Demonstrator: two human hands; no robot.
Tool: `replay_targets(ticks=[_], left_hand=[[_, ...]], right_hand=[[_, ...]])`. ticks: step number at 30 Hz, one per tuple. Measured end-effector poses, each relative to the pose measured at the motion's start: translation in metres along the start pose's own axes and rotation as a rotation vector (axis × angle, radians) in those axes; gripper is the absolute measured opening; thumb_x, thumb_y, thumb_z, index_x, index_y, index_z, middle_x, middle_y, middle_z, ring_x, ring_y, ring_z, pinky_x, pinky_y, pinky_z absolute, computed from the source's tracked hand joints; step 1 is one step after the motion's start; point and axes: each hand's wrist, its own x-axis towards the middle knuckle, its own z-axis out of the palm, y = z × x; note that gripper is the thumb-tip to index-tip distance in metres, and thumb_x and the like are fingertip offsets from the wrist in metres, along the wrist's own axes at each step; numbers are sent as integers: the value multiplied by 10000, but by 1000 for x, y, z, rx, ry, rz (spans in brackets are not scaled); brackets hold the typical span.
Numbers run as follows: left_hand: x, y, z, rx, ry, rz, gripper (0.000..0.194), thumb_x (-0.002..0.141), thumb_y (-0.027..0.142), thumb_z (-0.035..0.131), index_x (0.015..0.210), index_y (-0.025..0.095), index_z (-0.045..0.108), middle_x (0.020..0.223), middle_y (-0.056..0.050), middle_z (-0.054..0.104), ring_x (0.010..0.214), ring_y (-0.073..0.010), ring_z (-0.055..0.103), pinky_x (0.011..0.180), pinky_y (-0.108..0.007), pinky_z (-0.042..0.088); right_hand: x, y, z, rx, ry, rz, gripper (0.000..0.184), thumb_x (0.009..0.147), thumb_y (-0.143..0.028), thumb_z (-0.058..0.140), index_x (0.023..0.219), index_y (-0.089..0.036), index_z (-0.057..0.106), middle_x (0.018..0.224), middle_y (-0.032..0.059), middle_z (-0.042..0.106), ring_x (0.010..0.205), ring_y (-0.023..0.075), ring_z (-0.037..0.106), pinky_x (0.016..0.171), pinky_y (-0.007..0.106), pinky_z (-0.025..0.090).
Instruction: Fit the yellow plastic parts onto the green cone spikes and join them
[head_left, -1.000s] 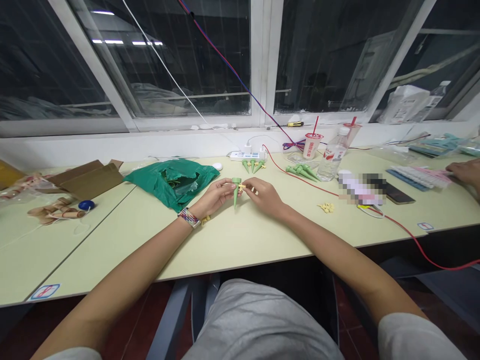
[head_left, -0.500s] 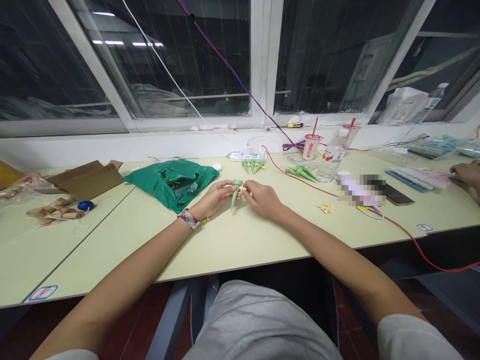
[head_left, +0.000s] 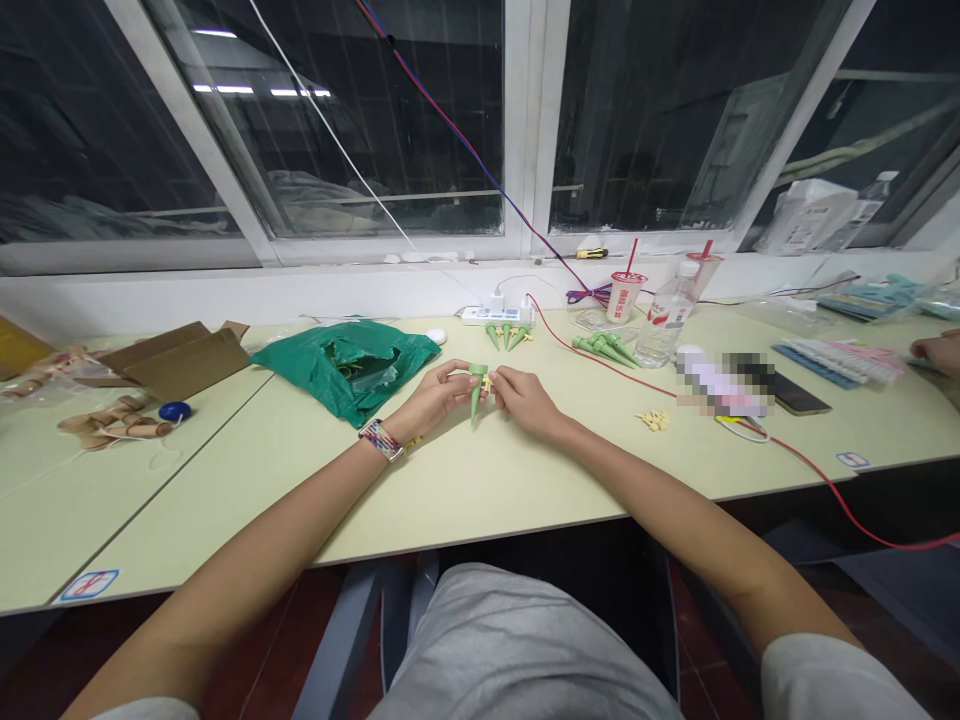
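My left hand (head_left: 436, 397) is closed round the wide top of a green plant watering spike (head_left: 475, 398), which points downward above the table. At the spike's side, my right hand (head_left: 528, 402) pinches a small yellow valve (head_left: 487, 383); whether the valve sits in the spike I cannot tell. Three green spikes with yellow valves (head_left: 507, 336) lie in a row by the power strip. Several more green spikes (head_left: 606, 348) are piled left of the water bottle. A little heap of yellow valves (head_left: 654, 420) lies to the right of my right hand.
A torn green plastic bag (head_left: 352, 360) lies left of my hands. Beyond them are the power strip (head_left: 480, 316), paper cup (head_left: 625, 296) and water bottle (head_left: 666, 318). A red cable (head_left: 637, 376) crosses the table. Another person's hand (head_left: 937, 352) rests at the far right.
The spike has turned slightly and hangs more nearly upright between my hands. My right fingers stay at the yellow valve. The other person's hand has drawn back to the right.
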Motion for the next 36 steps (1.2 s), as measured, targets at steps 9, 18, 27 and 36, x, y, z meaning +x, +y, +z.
replay_targets(ticks=[9, 18, 27, 36], left_hand=[[1, 3, 2, -56, 10, -94, 289, 777, 268, 903, 935, 143, 696, 872, -74, 760, 790, -186, 743, 812, -318, 576], [0, 1, 2, 94, -67, 58, 255, 763, 282, 915, 897, 165, 732, 920, -60, 744, 837, -184, 710, 848, -328, 543], [-4, 3, 7, 335, 0, 156, 280, 759, 314, 901, 923, 185, 714, 879, -60, 748, 834, -212, 708, 826, -351, 524], [1, 1, -2, -19, -108, -192, 160, 802, 199, 835, 862, 104, 721, 876, -94, 728, 783, -159, 659, 829, -313, 545]], right_hand=[[-4, -4, -6, -256, 74, -186, 206, 1004, -454, 580, 989, -252, 615, 897, 0, 736, 716, 168, 616, 688, 285, 402], [-6, -4, -7, -247, 63, -191, 256, 1034, -484, 559, 951, -258, 647, 894, 3, 766, 712, 166, 632, 716, 287, 437], [-2, -1, 2, 93, -54, 3, 361, 1049, -517, 459, 829, -239, 525, 669, -28, 615, 558, 155, 611, 580, 275, 464], [-10, -11, -12, -710, 17, -304, 227, 1104, -372, 422, 1093, -210, 581, 1066, 75, 739, 811, 186, 643, 680, 293, 328]])
